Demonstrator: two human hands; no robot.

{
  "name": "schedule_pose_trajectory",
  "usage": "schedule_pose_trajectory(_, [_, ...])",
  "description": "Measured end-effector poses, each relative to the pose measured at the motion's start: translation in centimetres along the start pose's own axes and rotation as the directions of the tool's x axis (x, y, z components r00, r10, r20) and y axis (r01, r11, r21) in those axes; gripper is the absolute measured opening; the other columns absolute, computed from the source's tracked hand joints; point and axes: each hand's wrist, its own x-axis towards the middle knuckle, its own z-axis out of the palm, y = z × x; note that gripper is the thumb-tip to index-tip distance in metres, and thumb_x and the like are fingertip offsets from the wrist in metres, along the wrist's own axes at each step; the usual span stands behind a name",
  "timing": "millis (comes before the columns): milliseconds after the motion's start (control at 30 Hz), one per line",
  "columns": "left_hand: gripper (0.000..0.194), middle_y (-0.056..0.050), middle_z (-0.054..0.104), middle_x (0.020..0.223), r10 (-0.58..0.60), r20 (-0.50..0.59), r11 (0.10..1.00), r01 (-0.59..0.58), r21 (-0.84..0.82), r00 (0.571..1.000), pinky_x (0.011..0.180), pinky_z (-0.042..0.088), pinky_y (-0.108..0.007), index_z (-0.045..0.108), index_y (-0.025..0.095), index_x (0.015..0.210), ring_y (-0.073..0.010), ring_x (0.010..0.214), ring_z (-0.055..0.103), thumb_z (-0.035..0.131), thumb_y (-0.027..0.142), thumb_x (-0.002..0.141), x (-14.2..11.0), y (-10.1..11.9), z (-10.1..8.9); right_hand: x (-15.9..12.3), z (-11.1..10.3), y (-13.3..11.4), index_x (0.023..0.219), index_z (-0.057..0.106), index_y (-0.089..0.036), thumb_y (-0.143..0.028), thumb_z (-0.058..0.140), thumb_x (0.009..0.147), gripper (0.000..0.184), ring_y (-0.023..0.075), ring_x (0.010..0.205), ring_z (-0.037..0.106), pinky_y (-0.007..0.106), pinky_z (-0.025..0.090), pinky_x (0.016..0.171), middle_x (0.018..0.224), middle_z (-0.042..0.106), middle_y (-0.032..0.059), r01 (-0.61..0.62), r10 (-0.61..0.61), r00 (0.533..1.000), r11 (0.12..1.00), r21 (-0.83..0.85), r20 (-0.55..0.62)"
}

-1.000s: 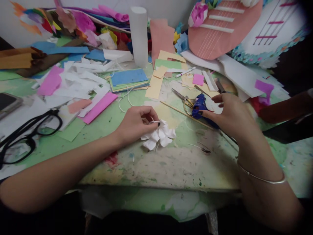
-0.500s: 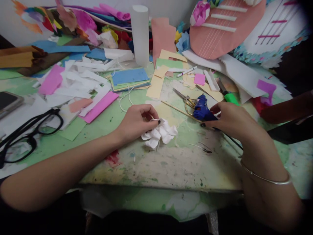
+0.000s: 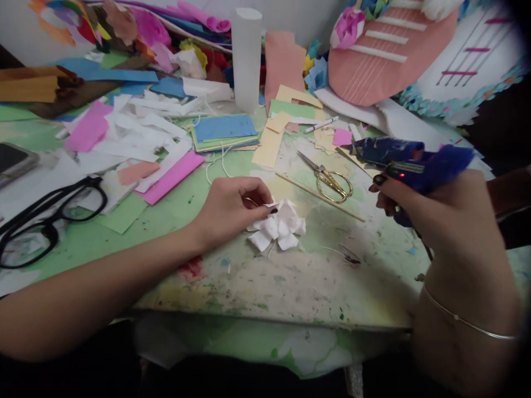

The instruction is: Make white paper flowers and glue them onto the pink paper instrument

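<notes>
My left hand (image 3: 238,207) pinches a petal at the left side of a white paper flower (image 3: 286,224), which rests on the stained table. My right hand (image 3: 440,221) is wrapped round a blue hot glue gun (image 3: 415,160), raised above the table at the right. A small red light glows on the gun's side and its nozzle points left. Between the hands lie gold-handled scissors (image 3: 332,182) and a thin wooden stick (image 3: 319,196). The fingers behind the glue gun's grip are partly hidden.
Black eyeglasses (image 3: 50,226) and a phone (image 3: 16,163) lie at the left, beside white paper strips (image 3: 136,124). A stack of coloured cards (image 3: 226,132) sits further back. Behind it stands a white paper roll (image 3: 246,61). A pink guitar-shaped cutout (image 3: 390,61) leans at the back right.
My right hand has lifted the glue gun off the table, up and to the right, uncovering the scissors' handles. My left hand stays at the flower, which now shows fuller petals.
</notes>
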Motion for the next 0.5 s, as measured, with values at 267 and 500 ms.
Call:
schedule_pose_trajectory(267, [0.012, -0.002, 0.072, 0.082, 0.135, 0.051, 0.990, -0.137, 0.024, 0.989, 0.068, 0.057, -0.023, 0.069, 0.018, 0.075, -0.0125, 0.073, 0.066, 0.062, 0.009, 0.074, -0.3, -0.1, -0.3, -2.1, 0.8, -1.7, 0.068, 0.064, -0.016, -0.025, 0.068, 0.081, 0.017, 0.0090, 0.039, 0.049, 0.019, 0.034, 0.034, 0.049, 0.060, 0.0009, -0.124, -0.076, 0.905, 0.894, 0.430, 0.419])
schedule_pose_trajectory(500, [0.017, -0.001, 0.073, 0.082, 0.305, 0.079, 0.920, -0.315, 0.233, 0.949, 0.073, 0.050, -0.025, 0.065, 0.021, 0.070, -0.0148, 0.079, 0.068, 0.057, 0.009, 0.077, -0.4, 0.0, -0.3, -1.7, 0.8, -1.7, 0.064, 0.065, -0.016, -0.027, 0.074, 0.074, 0.018, 0.0073, 0.046, 0.046, 0.017, 0.034, 0.039, 0.052, 0.056, -0.0014, -0.164, -0.060, 0.833, 0.923, 0.348, 0.550])
